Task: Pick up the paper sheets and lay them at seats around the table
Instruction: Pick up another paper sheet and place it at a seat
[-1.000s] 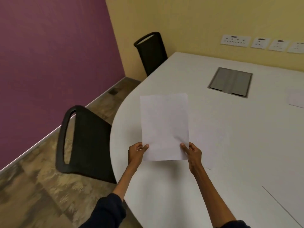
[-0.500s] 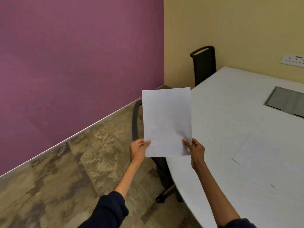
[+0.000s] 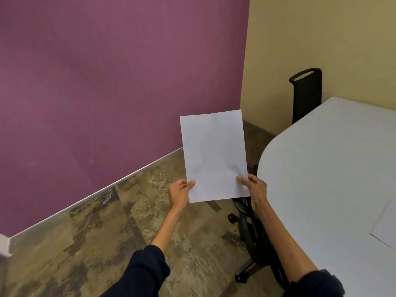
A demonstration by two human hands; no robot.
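I hold white paper sheets (image 3: 214, 155) upright in front of me, above the floor and left of the table's rounded end. My left hand (image 3: 180, 192) pinches the bottom left corner, and my right hand (image 3: 256, 189) pinches the bottom right corner. The white table (image 3: 321, 168) fills the right side. Another sheet (image 3: 385, 226) lies flat on it at the right edge of the view, partly cut off.
A black chair (image 3: 252, 239) stands tucked at the table's near curved edge, mostly hidden behind my right arm. A second black chair (image 3: 306, 93) stands against the yellow wall at the far end. A purple wall runs along the left, with patterned floor between it and the table.
My view has swung left, away from the table toward the purple wall. The held sheets moved off the tabletop to above the floor. Both hands kept their grip.
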